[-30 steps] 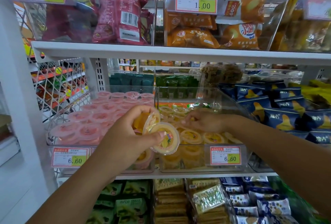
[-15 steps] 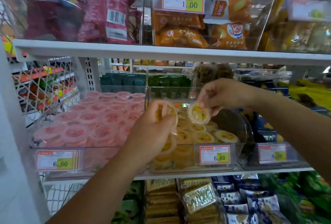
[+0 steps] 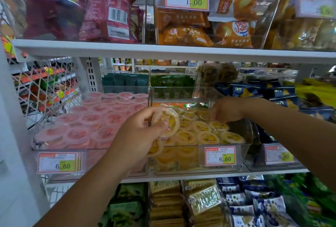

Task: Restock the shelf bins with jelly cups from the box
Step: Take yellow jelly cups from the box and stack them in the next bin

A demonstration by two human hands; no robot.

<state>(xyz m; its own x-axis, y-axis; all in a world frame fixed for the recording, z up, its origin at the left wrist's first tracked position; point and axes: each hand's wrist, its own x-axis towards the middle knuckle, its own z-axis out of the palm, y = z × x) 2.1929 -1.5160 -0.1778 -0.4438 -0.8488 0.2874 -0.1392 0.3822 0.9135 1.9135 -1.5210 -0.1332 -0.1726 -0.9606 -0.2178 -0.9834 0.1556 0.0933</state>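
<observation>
- The shelf (image 3: 163, 52) is carrying clear bins side by side, each with a price tag on the front, so one flavour per bin is clearly the idea.
- The pink bin (image 3: 54, 146) on the left is looking packed already, lids up in neat rows, so nobody's touching it.
- The yellow bin (image 3: 245, 154) is the one getting filled: cups are lying flat in layers, with room looking open toward the back right.
- The right hand (image 3: 227, 110) is reaching deep into that bin, fingers curled down over the back cups. Can't tell if it's pinching one or just nudging them into line.
- The left hand (image 3: 143, 128) is hovering at the divider, wrapped round a small stack of yellow cups (image 3: 166, 121) tipped on edge, I'd guess as a ready supply for the other hand.
- The box isn't showing anywhere.
</observation>
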